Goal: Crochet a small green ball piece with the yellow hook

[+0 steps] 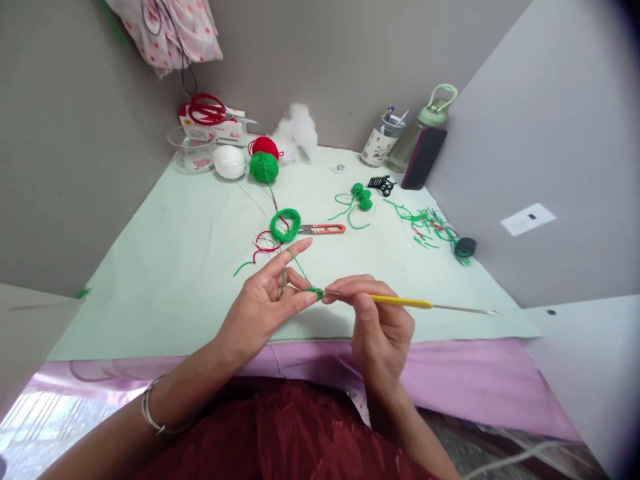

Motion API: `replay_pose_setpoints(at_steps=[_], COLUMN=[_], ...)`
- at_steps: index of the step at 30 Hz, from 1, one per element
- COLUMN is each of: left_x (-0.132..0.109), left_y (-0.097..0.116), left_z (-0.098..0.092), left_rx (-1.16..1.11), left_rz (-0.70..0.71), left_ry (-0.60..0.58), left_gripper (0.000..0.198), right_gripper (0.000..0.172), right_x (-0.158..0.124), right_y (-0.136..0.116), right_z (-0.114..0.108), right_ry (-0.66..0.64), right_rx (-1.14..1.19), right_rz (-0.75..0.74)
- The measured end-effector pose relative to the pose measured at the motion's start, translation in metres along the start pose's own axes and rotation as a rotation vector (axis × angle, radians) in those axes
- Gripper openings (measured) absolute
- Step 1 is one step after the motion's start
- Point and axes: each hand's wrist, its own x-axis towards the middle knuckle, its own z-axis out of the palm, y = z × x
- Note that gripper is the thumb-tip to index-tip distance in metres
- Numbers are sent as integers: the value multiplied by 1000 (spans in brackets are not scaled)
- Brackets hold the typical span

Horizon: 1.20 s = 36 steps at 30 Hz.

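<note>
My left hand (pixel 267 293) pinches a small piece of green crochet (pixel 316 292) between thumb and a finger, its index finger stretched out with green yarn (pixel 300 267) looped over it. Closed around the yellow handle of a crochet hook (pixel 403 301) is my right hand (pixel 377 320). One metal end of the hook meets the green piece; the other points right. Just beyond my left hand lies a wound ring of green yarn (pixel 285 225), beside orange thread snips (pixel 324 229). Red and white strands (pixel 263 245) lie near the ring.
At the back stand a green yarn ball (pixel 264 167), a red one (pixel 266 147), a white one (pixel 229 162), a plastic cup (pixel 193 157), red scissors (pixel 207 110) on a box, and stuffing (pixel 297 133). Rightward are green crocheted balls (pixel 363 195), yarn scraps (pixel 425 220), a phone (pixel 424 159) and a bottle (pixel 407 143).
</note>
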Motion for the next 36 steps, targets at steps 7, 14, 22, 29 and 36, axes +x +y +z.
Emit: replay_pose_setpoints(at_steps=[7, 14, 22, 29, 36], left_x=[0, -1, -1, -1, -2], left_y=[3, -1, 0, -2, -2], left_z=[0, -3, 0, 0, -2], left_rx=[5, 17, 12, 15, 45], left_rz=[-23, -19, -3, 4, -9], left_ry=[-13, -8, -22, -26, -54], left_gripper=[83, 74, 60, 56, 52], right_gripper=[23, 23, 24, 23, 23], right_x=[-1, -1, -1, -1, -1], right_y=[1, 1, 2, 3, 4], right_z=[0, 1, 2, 1, 0], right_ry=[22, 62, 49, 28, 8], right_rx=[39, 74, 82, 85, 74], right_rz=[35, 33, 29, 42, 44])
